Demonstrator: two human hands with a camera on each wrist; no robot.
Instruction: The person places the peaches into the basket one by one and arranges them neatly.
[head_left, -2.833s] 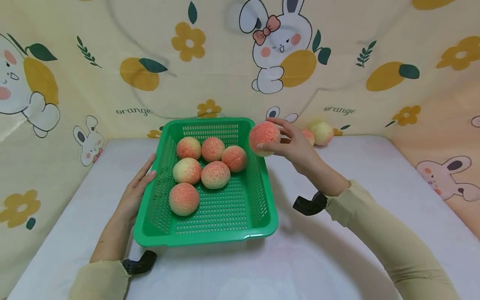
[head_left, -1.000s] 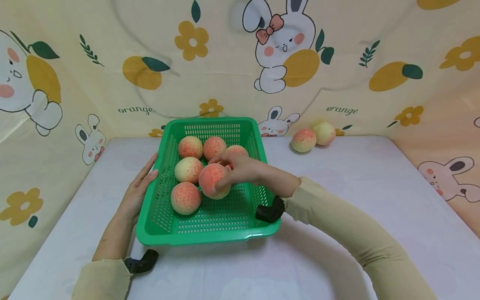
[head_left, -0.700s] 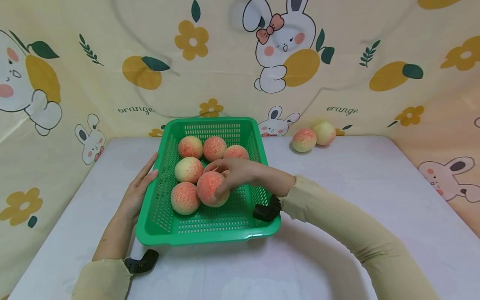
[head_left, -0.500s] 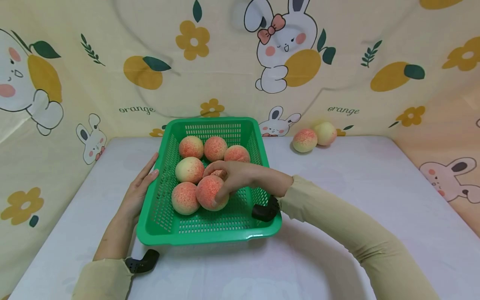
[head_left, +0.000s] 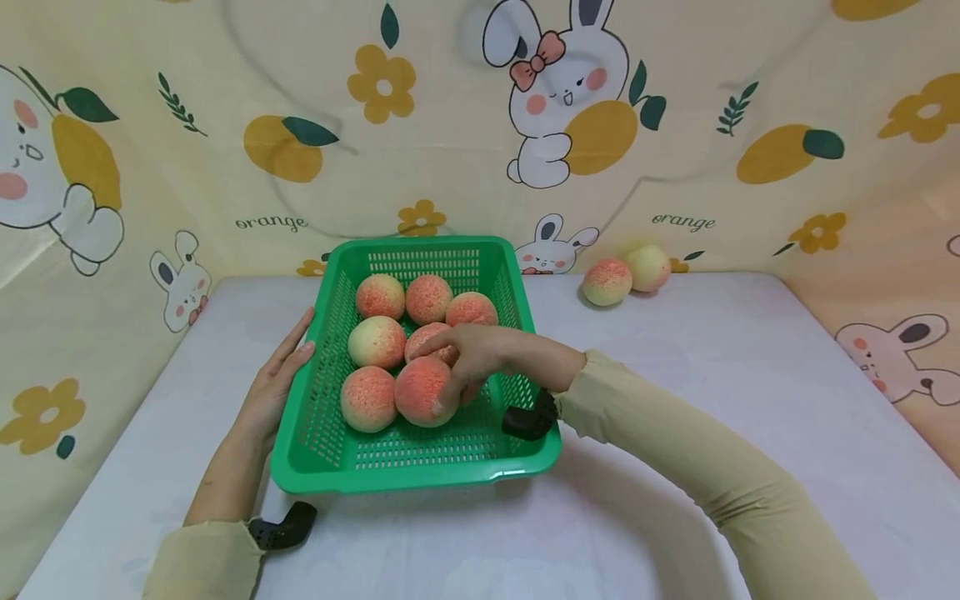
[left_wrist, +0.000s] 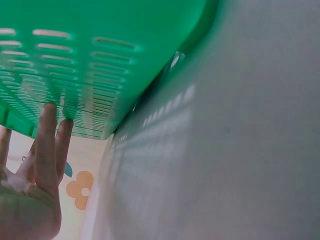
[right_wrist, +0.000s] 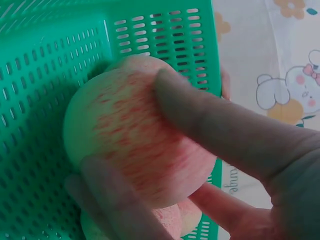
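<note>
My right hand (head_left: 480, 354) reaches into a green plastic basket (head_left: 420, 482) and holds a pinkish-red peach (head_left: 418, 390). The peach sits low in the front part, beside another peach (head_left: 368, 399) on its left. In the right wrist view, the thumb lies on one side of the held peach (right_wrist: 125, 130) and blurred fingers (right_wrist: 115, 195) on the other. Several more peaches (head_left: 376, 342) fill the back and left of the basket. My left hand (head_left: 270, 387) rests straight-fingered along the basket's left side; its fingertips touch the slotted wall (left_wrist: 75, 75) in the left wrist view.
Two peaches, one reddish (head_left: 607, 282) and one pale yellow (head_left: 648, 267), lie at the back right of the white tabletop (head_left: 675, 350). A printed rabbit-and-orange cloth (head_left: 450, 167) hangs behind the table. Each wrist wears a black device (head_left: 285, 527).
My right hand has carried the peach from the basket's right rim leftward and down into its front part, alongside the front-left peach. The left hand has stayed at the basket's side.
</note>
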